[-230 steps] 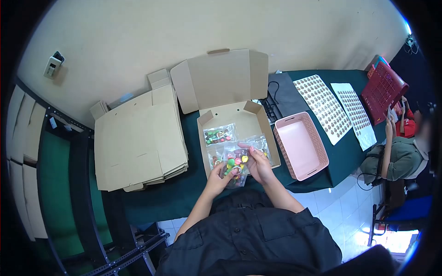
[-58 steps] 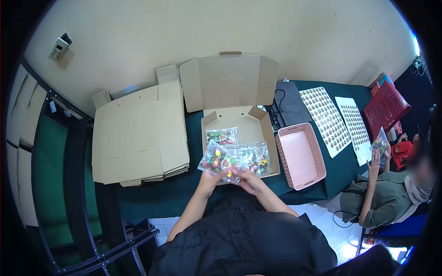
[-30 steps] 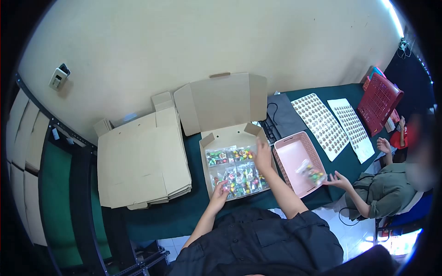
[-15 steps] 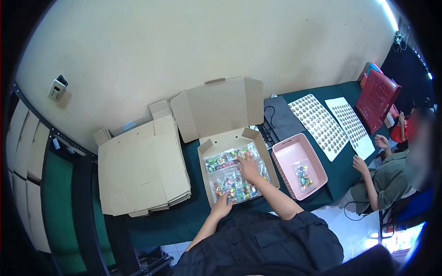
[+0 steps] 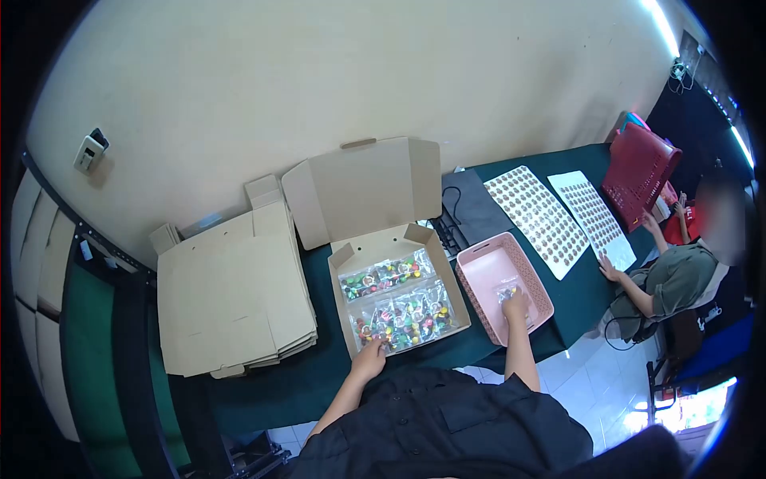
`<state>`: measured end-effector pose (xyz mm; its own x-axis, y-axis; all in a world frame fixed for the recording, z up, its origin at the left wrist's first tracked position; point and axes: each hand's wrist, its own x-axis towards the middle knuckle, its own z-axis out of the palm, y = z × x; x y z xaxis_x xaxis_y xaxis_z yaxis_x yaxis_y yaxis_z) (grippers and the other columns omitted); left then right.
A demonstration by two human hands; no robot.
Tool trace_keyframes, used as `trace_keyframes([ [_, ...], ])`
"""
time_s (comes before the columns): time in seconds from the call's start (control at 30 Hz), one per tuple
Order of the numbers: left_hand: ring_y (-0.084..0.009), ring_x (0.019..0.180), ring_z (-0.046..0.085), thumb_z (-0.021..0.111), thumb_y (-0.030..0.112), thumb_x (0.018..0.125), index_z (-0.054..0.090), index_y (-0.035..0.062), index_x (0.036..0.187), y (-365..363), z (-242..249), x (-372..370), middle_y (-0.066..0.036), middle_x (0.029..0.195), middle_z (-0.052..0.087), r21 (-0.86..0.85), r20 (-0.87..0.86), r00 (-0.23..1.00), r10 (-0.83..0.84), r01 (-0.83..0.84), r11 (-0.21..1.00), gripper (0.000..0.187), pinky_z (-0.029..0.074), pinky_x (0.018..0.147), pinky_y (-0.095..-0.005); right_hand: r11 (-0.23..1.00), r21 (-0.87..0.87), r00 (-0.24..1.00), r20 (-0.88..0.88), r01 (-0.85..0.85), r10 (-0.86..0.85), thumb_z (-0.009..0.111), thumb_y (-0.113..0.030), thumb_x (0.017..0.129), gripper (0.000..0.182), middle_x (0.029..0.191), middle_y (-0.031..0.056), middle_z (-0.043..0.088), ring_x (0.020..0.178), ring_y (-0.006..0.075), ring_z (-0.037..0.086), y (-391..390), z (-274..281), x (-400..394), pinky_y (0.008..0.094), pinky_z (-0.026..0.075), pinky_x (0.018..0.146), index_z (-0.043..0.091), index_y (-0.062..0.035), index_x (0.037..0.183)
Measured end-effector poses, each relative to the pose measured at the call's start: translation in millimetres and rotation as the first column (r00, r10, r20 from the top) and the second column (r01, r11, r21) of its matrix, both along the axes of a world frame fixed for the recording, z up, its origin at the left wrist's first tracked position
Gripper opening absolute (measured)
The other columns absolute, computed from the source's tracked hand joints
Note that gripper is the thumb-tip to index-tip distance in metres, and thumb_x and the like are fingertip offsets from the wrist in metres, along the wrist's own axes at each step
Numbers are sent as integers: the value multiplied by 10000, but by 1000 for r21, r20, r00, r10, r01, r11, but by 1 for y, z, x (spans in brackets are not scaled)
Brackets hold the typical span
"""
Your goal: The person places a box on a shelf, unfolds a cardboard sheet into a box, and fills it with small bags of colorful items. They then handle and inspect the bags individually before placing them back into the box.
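Note:
An open cardboard box (image 5: 342, 309) stands on the table, its lid (image 5: 363, 188) raised at the back. Clear packets of colourful candies (image 5: 407, 319) lie inside in two rows. My left hand (image 5: 368, 362) is at the front left of the box, its fingers closed over the front wall. To the right, my right hand (image 5: 516, 307) reaches down into a pink plastic basket (image 5: 479, 267). Its fingers are closed on a candy packet (image 5: 506, 289), which the hand partly covers.
Flattened cardboard boxes (image 5: 231, 295) are stacked at left. A dark bag (image 5: 476, 203) lies behind the basket, with sticker sheets (image 5: 536, 219) to its right. Further right, a co-worker (image 5: 678, 279) has one hand on a sheet and another near a red basket (image 5: 638, 172).
My right hand has left the packets in the box and moved right into the pink basket. My left hand has shifted slightly onto the box's front edge. The co-worker's hands moved too.

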<state>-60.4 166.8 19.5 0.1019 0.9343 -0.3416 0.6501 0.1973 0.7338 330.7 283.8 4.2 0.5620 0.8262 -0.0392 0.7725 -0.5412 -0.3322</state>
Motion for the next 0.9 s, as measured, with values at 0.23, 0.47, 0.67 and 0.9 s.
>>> trace_keyframes([
  [0.23, -348, 1089, 488, 413, 185, 852, 541, 46, 1119, 1, -9, -5, -213, 1152, 523, 52, 56, 998, -37, 34, 998, 328, 382, 917, -401, 977, -199, 996, -10, 82, -86, 806, -314, 521, 953, 1143, 255, 464, 1106, 396, 420, -43, -8, 8, 462, 316, 960, 339, -20, 1298],
  [0.47, -282, 925, 563, 447, 146, 844, 548, 27, 1108, 9, -14, -9, -193, 1018, 571, 10, 204, 979, -15, 13, 1000, 307, 424, 831, -346, 982, -165, 994, -45, 93, -102, 832, -348, 471, 968, 1143, 220, 512, 1092, 372, 467, -43, -10, 11, 436, 370, 921, 368, -27, 1258],
  [0.67, -241, 877, 548, 459, 88, 824, 556, 30, 1097, 2, 9, -3, -158, 1000, 566, 122, 286, 958, 4, -40, 992, 295, 428, 783, -316, 947, 228, 869, -486, 226, -90, 813, -312, 553, 653, 894, 170, 623, 810, 283, 610, -41, 35, -14, 348, 481, 730, 525, -8, 1054],
  [0.9, -179, 963, 531, 480, 95, 859, 540, 29, 1111, 19, 40, 23, -107, 1061, 565, 93, 549, 836, 9, -72, 993, 268, 403, 840, -280, 850, 524, 697, -630, 56, 343, 699, -283, 762, 333, 774, 58, 603, 703, 110, 549, -47, 72, -116, 267, 447, 622, 583, 5, 882],
])
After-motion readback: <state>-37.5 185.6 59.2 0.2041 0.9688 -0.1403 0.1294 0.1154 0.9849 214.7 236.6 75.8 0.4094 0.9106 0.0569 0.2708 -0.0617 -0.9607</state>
